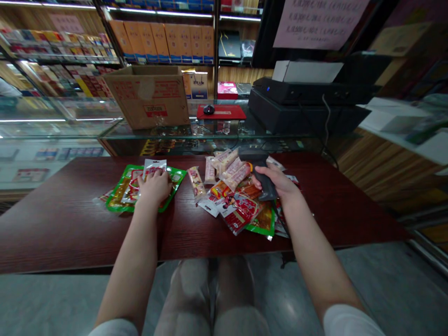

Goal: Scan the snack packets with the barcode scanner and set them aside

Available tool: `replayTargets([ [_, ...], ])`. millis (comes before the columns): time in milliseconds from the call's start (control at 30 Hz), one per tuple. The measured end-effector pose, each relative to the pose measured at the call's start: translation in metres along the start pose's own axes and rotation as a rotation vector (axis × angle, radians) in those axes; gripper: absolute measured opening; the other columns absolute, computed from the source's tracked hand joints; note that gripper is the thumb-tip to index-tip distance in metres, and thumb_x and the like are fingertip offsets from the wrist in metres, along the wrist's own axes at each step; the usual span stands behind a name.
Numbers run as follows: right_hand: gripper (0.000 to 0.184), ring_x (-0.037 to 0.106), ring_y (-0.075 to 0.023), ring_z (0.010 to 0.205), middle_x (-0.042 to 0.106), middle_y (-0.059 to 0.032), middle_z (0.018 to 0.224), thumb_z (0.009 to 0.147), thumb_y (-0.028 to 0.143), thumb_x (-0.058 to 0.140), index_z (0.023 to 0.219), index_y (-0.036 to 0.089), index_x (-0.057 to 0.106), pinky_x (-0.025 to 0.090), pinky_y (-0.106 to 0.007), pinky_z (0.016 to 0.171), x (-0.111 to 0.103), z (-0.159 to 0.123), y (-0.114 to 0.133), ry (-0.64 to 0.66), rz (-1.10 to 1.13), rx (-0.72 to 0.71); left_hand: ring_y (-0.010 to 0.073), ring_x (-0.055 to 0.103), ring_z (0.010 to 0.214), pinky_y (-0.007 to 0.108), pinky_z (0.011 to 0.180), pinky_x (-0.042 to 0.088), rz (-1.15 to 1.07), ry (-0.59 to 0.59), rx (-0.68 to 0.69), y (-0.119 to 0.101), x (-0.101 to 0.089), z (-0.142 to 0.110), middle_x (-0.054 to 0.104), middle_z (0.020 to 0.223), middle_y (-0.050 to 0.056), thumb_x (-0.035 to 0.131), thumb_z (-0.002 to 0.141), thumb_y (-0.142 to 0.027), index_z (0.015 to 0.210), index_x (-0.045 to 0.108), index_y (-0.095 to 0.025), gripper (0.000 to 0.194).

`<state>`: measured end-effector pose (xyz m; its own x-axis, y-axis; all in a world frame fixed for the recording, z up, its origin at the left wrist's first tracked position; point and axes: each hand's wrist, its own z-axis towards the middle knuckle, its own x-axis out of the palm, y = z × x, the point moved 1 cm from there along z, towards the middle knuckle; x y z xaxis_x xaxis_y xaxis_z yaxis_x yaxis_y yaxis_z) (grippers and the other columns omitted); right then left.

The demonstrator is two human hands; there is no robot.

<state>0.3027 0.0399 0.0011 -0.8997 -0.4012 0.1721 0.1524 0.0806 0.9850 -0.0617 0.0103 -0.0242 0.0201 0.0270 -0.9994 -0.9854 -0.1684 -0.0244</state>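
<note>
Your knees (210, 284) poke out just below the edge of the dark red wooden table (70, 228), and both arms reach way out across it. Your left hand (154, 186) sits on a green foil snack packet (121, 198) and a white-and-red sachet (154, 167), fingers lying close together, though I can't tell if they're actually gripping anything. Your right hand (276, 182) has its fingers wrapped tight round a black handheld barcode scanner (254, 157), held right over a messy pile of sausage snack packets (231, 205). Further back, on the glass display counter (147, 133), you've got a cardboard box (149, 98), a computer mouse (209, 109) on a red mat (224, 112), and a black printer (308, 100).
</note>
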Motion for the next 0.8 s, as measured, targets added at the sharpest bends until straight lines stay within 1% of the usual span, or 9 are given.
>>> replayTargets([
  [100,0.036,0.050,-0.0110,0.044,0.056,0.0040,0.051,0.073,0.045,0.076,0.085,0.022,0.052,0.040,-0.022,0.042,-0.002,0.000,0.001,0.002,-0.008,0.007,0.0500,0.043,0.135,0.076,0.110,0.014,0.016,-0.125,-0.026,-0.009,-0.004,-0.002,0.056,0.140,0.027,0.048,0.090,-0.031,0.126,0.065,-0.013,0.044],
  [167,0.036,0.050,-0.0113,0.044,0.057,0.0034,0.053,0.074,0.044,0.077,0.087,0.021,0.052,0.039,-0.023,0.041,-0.003,0.000,0.001,0.004,-0.006,-0.006,0.0474,0.043,0.135,0.072,0.109,0.023,-0.032,-0.243,0.045,-0.027,-0.010,-0.006,0.055,0.139,0.026,0.046,0.092,-0.031,0.124,0.065,-0.012,0.042],
  [267,0.038,0.050,-0.0116,0.044,0.058,0.0033,0.056,0.073,0.043,0.078,0.090,0.021,0.052,0.039,-0.023,0.040,-0.005,0.000,0.002,0.005,0.016,-0.041,0.0347,0.056,0.118,0.052,0.103,0.043,-0.221,-0.286,0.335,-0.065,-0.013,-0.017,0.063,0.125,0.018,0.043,0.097,-0.039,0.119,0.064,-0.016,0.038],
  [333,0.039,0.051,-0.0121,0.045,0.057,0.0042,0.056,0.072,0.041,0.079,0.091,0.021,0.052,0.040,-0.023,0.040,-0.006,0.000,0.003,-0.003,0.030,-0.069,0.0321,0.056,0.117,0.047,0.101,0.045,-0.274,-0.245,0.487,-0.084,-0.008,-0.024,0.063,0.124,0.015,0.048,0.096,-0.047,0.122,0.062,-0.018,0.041],
  [367,0.039,0.051,-0.0122,0.045,0.056,0.0047,0.056,0.072,0.041,0.079,0.092,0.022,0.052,0.041,-0.023,0.040,-0.006,-0.001,0.003,-0.007,0.036,-0.081,0.0342,0.054,0.120,0.048,0.101,0.044,-0.264,-0.245,0.471,-0.089,-0.003,-0.025,0.061,0.127,0.016,0.052,0.094,-0.051,0.125,0.060,-0.018,0.046],
  [467,0.040,0.051,-0.0123,0.045,0.055,0.0056,0.055,0.072,0.040,0.079,0.093,0.022,0.051,0.040,-0.023,0.040,-0.006,-0.001,0.003,-0.015,0.047,-0.095,0.0435,0.052,0.123,0.055,0.101,0.042,-0.240,-0.249,0.231,-0.089,0.019,-0.021,0.056,0.130,0.027,0.061,0.088,-0.052,0.133,0.054,-0.008,0.063],
  [533,0.040,0.051,-0.0121,0.044,0.055,0.0059,0.055,0.072,0.039,0.079,0.094,0.022,0.051,0.040,-0.023,0.040,-0.006,0.000,0.003,-0.014,0.047,-0.090,0.0429,0.055,0.120,0.055,0.102,0.042,-0.315,-0.231,0.163,-0.084,0.032,-0.012,0.057,0.126,0.029,0.061,0.089,-0.047,0.133,0.052,-0.003,0.063],
  [667,0.039,0.051,-0.0122,0.045,0.055,0.0056,0.056,0.074,0.039,0.078,0.096,0.022,0.052,0.041,-0.023,0.040,-0.006,0.000,0.003,0.000,0.046,-0.090,0.0350,0.057,0.120,0.050,0.106,0.042,-0.508,-0.249,0.237,-0.084,0.046,0.004,0.060,0.124,0.023,0.056,0.092,-0.043,0.132,0.055,-0.008,0.052],
  [800,0.039,0.052,-0.0123,0.045,0.057,0.0051,0.057,0.074,0.038,0.077,0.099,0.022,0.051,0.041,-0.023,0.040,-0.007,0.000,0.003,-0.005,0.043,-0.077,0.0321,0.055,0.124,0.050,0.109,0.039,-0.598,-0.242,0.370,-0.092,0.053,0.011,0.061,0.127,0.018,0.056,0.092,-0.043,0.128,0.058,-0.016,0.045],
])
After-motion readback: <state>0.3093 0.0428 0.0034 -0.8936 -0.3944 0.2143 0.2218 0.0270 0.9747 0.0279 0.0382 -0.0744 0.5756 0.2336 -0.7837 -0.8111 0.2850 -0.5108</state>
